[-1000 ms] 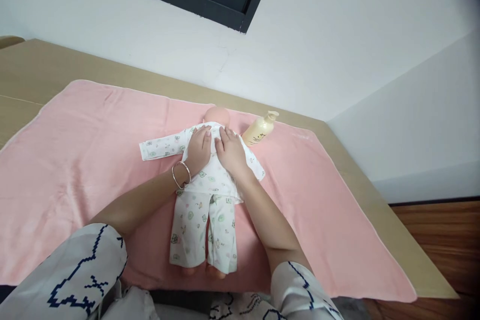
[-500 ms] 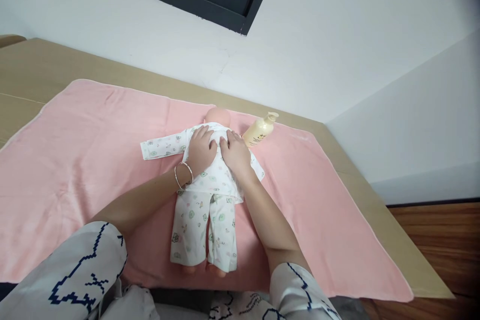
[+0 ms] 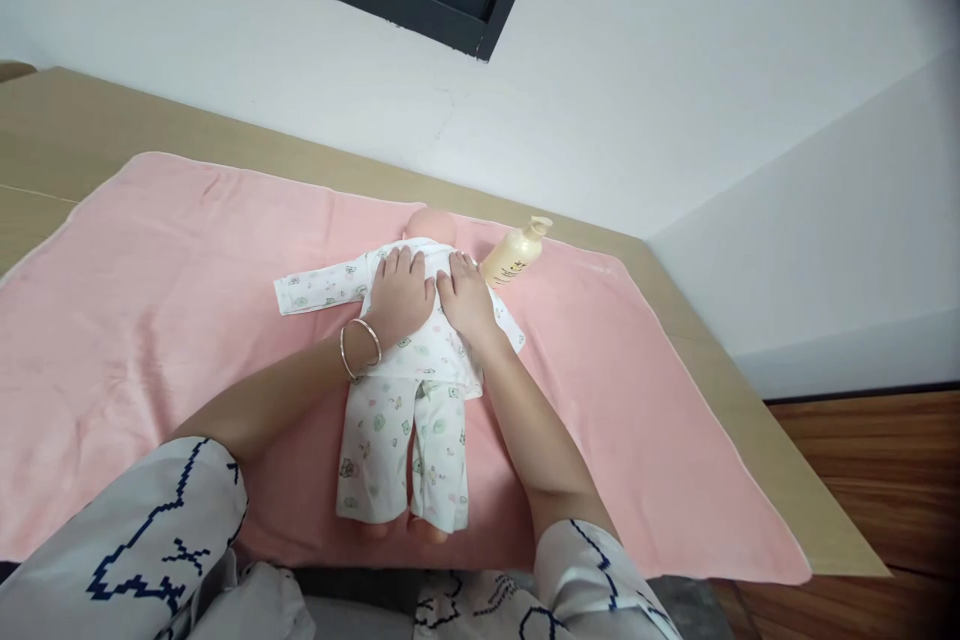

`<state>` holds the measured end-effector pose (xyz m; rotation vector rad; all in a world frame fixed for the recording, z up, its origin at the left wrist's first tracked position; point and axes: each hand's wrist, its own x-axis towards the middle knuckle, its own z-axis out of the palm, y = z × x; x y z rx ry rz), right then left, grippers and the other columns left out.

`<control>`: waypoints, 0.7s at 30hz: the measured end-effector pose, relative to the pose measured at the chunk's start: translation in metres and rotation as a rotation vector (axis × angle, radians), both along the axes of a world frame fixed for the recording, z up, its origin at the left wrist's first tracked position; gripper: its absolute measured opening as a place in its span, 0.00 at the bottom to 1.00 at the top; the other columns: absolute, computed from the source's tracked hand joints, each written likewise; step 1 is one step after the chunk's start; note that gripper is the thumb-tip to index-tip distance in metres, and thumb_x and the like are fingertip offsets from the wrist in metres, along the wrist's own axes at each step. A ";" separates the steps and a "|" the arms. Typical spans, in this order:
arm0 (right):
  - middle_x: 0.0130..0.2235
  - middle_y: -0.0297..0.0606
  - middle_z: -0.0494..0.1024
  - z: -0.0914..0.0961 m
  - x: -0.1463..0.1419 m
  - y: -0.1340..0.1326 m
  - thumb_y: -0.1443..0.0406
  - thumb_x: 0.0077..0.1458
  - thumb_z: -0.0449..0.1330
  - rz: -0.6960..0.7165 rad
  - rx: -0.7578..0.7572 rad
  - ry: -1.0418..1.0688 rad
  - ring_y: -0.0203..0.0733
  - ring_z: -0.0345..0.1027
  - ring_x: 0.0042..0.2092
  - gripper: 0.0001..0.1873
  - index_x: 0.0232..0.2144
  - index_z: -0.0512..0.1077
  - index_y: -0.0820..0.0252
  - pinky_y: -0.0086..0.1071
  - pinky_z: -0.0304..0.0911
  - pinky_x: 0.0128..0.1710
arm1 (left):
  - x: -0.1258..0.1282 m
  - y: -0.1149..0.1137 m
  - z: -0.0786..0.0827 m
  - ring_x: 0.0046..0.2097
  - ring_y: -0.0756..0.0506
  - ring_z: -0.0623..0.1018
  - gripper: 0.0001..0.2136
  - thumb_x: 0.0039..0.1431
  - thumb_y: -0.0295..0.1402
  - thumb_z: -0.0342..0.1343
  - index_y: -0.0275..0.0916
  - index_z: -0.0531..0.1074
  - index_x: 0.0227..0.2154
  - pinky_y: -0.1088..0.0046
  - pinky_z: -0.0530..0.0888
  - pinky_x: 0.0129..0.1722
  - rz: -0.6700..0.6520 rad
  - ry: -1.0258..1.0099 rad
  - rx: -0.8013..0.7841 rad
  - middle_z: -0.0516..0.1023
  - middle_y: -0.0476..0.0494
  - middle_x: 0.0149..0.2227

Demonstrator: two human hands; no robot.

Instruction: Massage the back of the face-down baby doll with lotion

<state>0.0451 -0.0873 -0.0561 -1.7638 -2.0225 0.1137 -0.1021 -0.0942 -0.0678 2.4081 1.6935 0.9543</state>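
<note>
Left hand (image 3: 397,295), right hand (image 3: 466,298), soft printed doll (image 3: 420,365)

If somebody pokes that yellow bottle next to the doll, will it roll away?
Probably a little. The bottle looks round and seems to lie on its side, so a sideways push would likely roll it. The soft pink towel under it should slow it, and the pump top may stop it turning far.

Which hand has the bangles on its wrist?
The left hand, flat on the doll's shirt, wears silver bangles; the right hand beside it has a bare wrist.
</note>
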 end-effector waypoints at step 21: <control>0.70 0.51 0.58 0.011 0.001 -0.006 0.57 0.69 0.42 0.046 -0.126 -0.042 0.59 0.45 0.72 0.32 0.68 0.55 0.69 0.57 0.40 0.71 | -0.005 0.016 -0.013 0.66 0.31 0.66 0.22 0.65 0.36 0.49 0.31 0.67 0.58 0.44 0.63 0.65 -0.042 -0.101 0.080 0.70 0.27 0.62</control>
